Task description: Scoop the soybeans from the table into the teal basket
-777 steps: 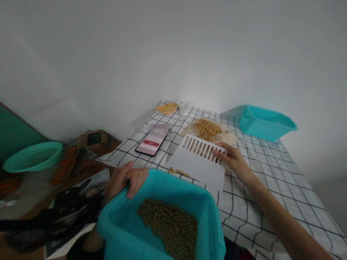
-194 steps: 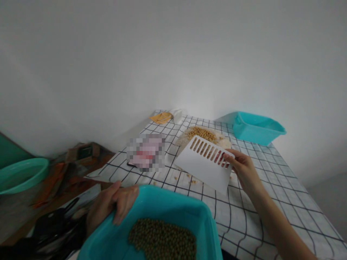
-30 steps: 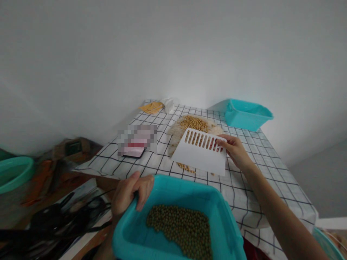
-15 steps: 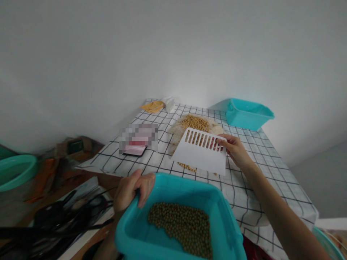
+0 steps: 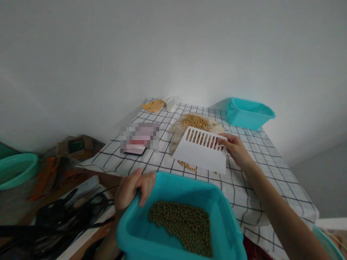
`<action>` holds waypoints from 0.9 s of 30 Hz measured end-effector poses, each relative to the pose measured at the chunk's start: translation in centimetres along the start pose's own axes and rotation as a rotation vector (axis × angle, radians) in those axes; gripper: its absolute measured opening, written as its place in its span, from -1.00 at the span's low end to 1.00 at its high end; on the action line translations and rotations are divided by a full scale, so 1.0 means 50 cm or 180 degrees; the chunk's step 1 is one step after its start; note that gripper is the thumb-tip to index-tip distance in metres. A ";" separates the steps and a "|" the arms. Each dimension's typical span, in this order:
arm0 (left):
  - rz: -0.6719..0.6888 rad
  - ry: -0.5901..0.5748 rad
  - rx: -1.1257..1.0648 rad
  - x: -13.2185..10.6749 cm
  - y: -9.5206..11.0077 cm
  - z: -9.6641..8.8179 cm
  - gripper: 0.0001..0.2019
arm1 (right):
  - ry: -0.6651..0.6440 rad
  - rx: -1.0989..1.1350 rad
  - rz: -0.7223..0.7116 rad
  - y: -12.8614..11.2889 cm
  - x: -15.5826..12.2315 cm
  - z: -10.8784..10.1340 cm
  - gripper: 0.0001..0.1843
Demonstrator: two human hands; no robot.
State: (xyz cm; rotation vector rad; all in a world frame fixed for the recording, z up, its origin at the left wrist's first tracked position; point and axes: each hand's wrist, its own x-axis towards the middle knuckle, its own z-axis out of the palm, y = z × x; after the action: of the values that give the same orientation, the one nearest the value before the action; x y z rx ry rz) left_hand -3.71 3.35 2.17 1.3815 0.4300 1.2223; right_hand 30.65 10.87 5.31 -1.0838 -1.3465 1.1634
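- Right hand [image 5: 234, 148], centre right of frame: fingers [image 5: 222, 138] closed in a pinch on the upper right corner of the white slotted scraper [image 5: 202, 156], fingertips over the last slots; thumb not clearly seen.
- Scraper held tilted, slotted edge up and away, plain lower edge down near the checked tablecloth [image 5: 252, 169]; contact with the cloth not clear.
- Small heap of loose soybeans [image 5: 186, 166] showing just under the lower left edge of the blade, at the opposite corner from the pinching fingers.
- Left hand [image 5: 134, 187], lower centre: fingers [image 5: 146, 185] curled over the far left rim of the near teal tub [image 5: 127, 234], closed on it; tub held just in front of the table's near edge.
- Small round green beans [image 5: 181, 224] in a shallow layer on the tub floor, near the left fingertips but apart from them.
- Step in hand, as judged: blade poised over the loose soybeans, tub braced at the table edge roughly in line with them.
- Called for by any pull toward the tub: lower edge kept flat on the cloth, corner pinch kept firm, rim kept close under the table edge.
- Farther out: main soybean pile [image 5: 196, 121] on pale grain, upper centre; blurred phone [image 5: 138, 139] to its left; second teal tub [image 5: 249, 113], upper right; teal basin [image 5: 16, 169], far left; black cables [image 5: 62, 216], lower left.
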 end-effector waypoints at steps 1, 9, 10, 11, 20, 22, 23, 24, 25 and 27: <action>0.0001 -0.0020 0.0007 0.000 0.000 -0.001 -0.31 | -0.0010 -0.0014 0.0010 0.001 0.000 0.000 -0.75; -0.0039 0.0023 0.0001 0.000 0.000 0.001 -0.30 | -0.0021 -0.0057 -0.0083 0.004 0.001 -0.003 -0.75; -0.0038 0.0032 0.0001 0.000 0.000 0.001 -0.30 | -0.0033 -0.0085 -0.0097 0.004 0.001 -0.004 -0.74; -0.0031 0.0009 0.0008 0.001 0.000 0.001 -0.30 | -0.0049 -0.0120 -0.0110 0.004 0.001 -0.004 -0.74; -0.0108 -0.0244 0.0092 0.004 0.004 -0.010 -0.31 | 0.0037 -0.0099 -0.0234 0.003 0.001 0.002 -0.77; -0.0029 -0.0088 0.0074 0.002 -0.001 0.001 -0.32 | 0.0022 -0.0151 -0.0237 0.003 0.001 0.002 -0.76; 0.0017 0.0033 0.0048 0.002 -0.003 0.007 -0.32 | -0.0013 -0.0186 -0.0226 0.004 0.001 0.002 -0.75; 0.0158 0.0272 -0.0040 0.001 -0.005 0.013 -0.32 | -0.0050 -0.0214 -0.0218 0.004 0.001 0.002 -0.75; 0.0231 0.0405 -0.0096 0.001 -0.006 0.018 -0.33 | -0.0077 -0.0228 -0.0222 0.004 0.002 0.003 -0.75; 0.0245 0.0367 -0.0069 0.002 -0.004 0.020 -0.32 | -0.0076 -0.0197 -0.0267 0.004 0.002 0.003 -0.77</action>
State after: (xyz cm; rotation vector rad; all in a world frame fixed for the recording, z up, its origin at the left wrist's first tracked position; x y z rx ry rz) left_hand -2.74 2.98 2.25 1.3236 0.4457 1.3707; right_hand 30.49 10.97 5.09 -1.0501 -1.4410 1.0825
